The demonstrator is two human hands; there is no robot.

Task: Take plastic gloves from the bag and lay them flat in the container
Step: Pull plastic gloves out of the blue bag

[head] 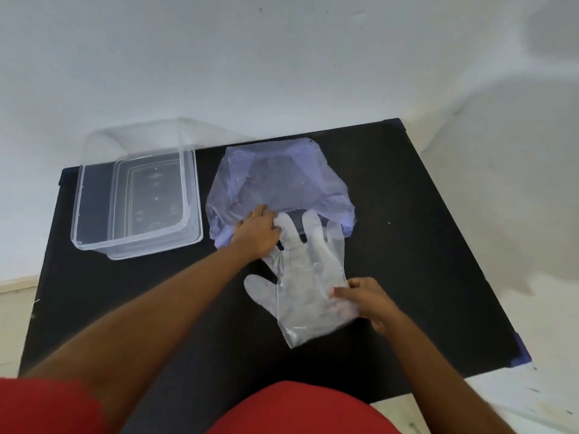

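Observation:
A clear plastic glove point(305, 277) lies on the black table point(423, 245), fingers pointing away from me toward the bag. My right hand point(365, 300) pinches the glove's cuff edge on the right. My left hand point(258, 233) rests on the glove's finger end where it meets the mouth of the pale purple plastic bag point(279, 180). Whether it grips the glove or the bag, I cannot tell. The clear rectangular container point(138, 198) stands open to the left of the bag, with nothing visible inside.
The container's clear lid point(147, 136) leans behind it against the white wall. The table's right and near edges show blue corner pieces point(521, 355). My red clothing fills the bottom of the view.

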